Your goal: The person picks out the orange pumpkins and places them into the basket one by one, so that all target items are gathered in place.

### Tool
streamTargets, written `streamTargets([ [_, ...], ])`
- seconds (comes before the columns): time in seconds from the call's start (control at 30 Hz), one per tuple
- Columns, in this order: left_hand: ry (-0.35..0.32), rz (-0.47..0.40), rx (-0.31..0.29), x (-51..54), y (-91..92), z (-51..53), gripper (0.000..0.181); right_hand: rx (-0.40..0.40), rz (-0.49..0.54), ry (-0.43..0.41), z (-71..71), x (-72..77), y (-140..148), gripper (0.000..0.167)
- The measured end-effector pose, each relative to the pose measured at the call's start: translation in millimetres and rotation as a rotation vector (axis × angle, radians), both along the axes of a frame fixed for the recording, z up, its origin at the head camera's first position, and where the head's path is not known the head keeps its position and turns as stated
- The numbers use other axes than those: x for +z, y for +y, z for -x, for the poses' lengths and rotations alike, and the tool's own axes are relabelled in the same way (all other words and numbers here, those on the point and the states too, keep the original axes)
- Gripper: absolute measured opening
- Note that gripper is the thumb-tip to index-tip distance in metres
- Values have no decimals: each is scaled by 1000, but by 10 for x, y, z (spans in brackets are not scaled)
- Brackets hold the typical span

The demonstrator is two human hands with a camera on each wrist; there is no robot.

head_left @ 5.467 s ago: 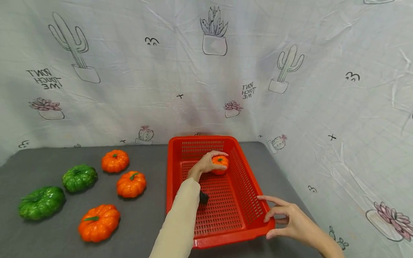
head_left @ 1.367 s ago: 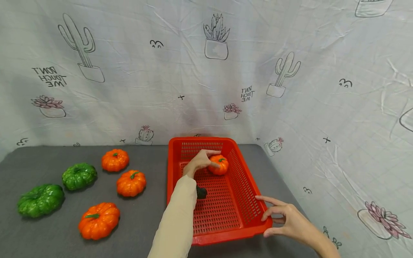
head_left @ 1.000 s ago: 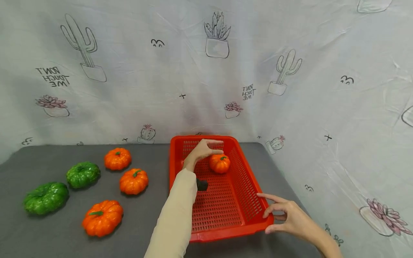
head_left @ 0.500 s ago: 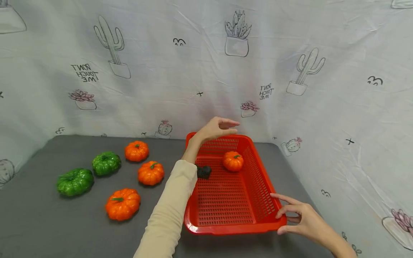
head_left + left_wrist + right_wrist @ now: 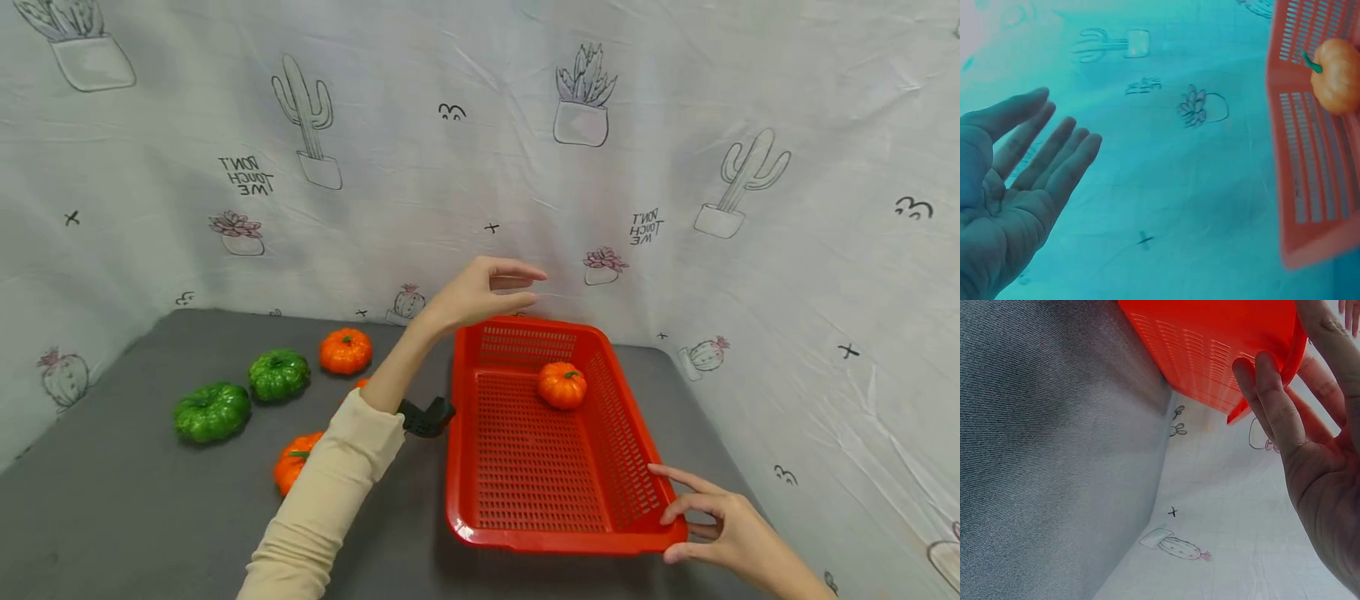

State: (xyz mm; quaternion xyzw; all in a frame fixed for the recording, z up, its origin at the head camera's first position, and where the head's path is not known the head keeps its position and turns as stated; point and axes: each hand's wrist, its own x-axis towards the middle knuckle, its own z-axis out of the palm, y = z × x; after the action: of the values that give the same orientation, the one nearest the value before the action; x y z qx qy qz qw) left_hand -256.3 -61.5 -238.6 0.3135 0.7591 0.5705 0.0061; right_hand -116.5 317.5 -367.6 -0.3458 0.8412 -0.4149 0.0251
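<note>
Left hand (image 5: 476,293) is empty, thumb and fingers parted by a modest gap, raised above the far rim at 11 o'clock from the middle of the red perforated plastic basket (image 5: 547,543). It has just let go of the orange miniature pumpkin (image 5: 562,386) and lifted out; that pumpkin sits alone on the basket floor, stem up, at about 1 o'clock. With nothing touching it, its placing looks finished, I judge. Right hand (image 5: 716,525) pinches the basket's near corner at 4 o'clock, as it did before.

On the grey-covered table (image 5: 150,500), two ribbed green pumpkins (image 5: 212,412) lie between 9 and 10 o'clock, a far orange pumpkin (image 5: 346,351) at 10, and a near orange pumpkin (image 5: 294,467) at 9, partly behind the cream sleeve (image 5: 311,508). An orange sliver (image 5: 362,384) shows behind the forearm.

Reversed lettering on the cactus-print sheet (image 5: 525,183), at 10 and 1 o'clock, seems to say "DON'T TOUCH ME", though the last word may be "WE". No brand can be read on the basket or the black wrist device (image 5: 429,418).
</note>
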Motion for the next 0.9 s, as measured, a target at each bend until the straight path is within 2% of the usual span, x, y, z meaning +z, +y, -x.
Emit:
streamTargets([
  [0.17,27,100,71,49,-304,-322,31,-36,-5,-13,-9,13,-10,31],
  [0.33,26,140,120,-71,-668,-631,29,-11,1,4,-2,-6,3,33],
  [0.47,2,138,143,-236,-948,-854,31,-16,12,-20,-8,-11,-1,32],
  [0.6,-73,100,165,-441,-1164,-1045,33,-12,22,-49,-14,-9,8,30],
  [0.73,-141,68,204,-652,-1349,-1214,32,-7,28,-57,-11,-7,20,30],
  [0.9,-179,37,238,-911,-1635,-1387,33,0,36,-72,-2,-11,9,30],
])
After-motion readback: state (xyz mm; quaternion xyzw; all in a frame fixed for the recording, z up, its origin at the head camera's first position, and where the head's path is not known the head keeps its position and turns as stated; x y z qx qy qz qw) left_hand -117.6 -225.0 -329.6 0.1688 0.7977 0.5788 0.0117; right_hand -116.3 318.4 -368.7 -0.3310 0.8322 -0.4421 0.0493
